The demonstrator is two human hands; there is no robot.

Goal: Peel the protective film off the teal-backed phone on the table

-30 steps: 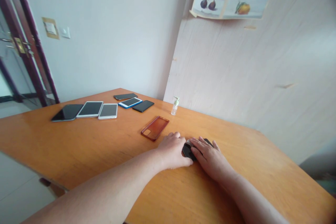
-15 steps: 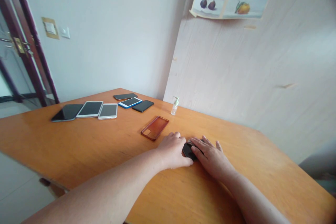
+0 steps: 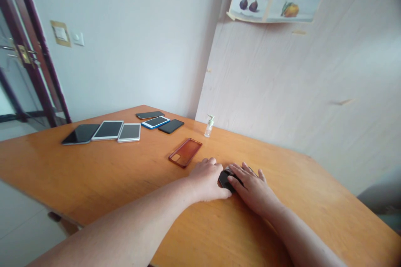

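A dark phone (image 3: pixel 224 178) lies on the wooden table in front of me, mostly covered by my hands. Around its left end, my left hand (image 3: pixel 206 180) has curled its fingers at the far edge and its thumb at the near edge. My right hand (image 3: pixel 255 187) rests flat across the phone's top with its fingers spread. A small pale patch shows by the right fingertips; I cannot tell if it is a reflection or some material. Just beyond my left hand sits a clear reddish-brown phone case (image 3: pixel 185 152) with a camera cutout.
A small clear pump bottle (image 3: pixel 209 126) stands near the wall. At the back left lie a black tablet (image 3: pixel 80 134), two white-framed tablets (image 3: pixel 108 129) (image 3: pixel 129 132), a blue-edged phone (image 3: pixel 156 122) and two dark phones (image 3: pixel 171 126) (image 3: pixel 149 114). The table (image 3: pixel 131 171) ends at the left front.
My right hand has shifted very slightly on the phone, its fingers a little more spread. My left hand keeps its grip, and the other things stay where they were.
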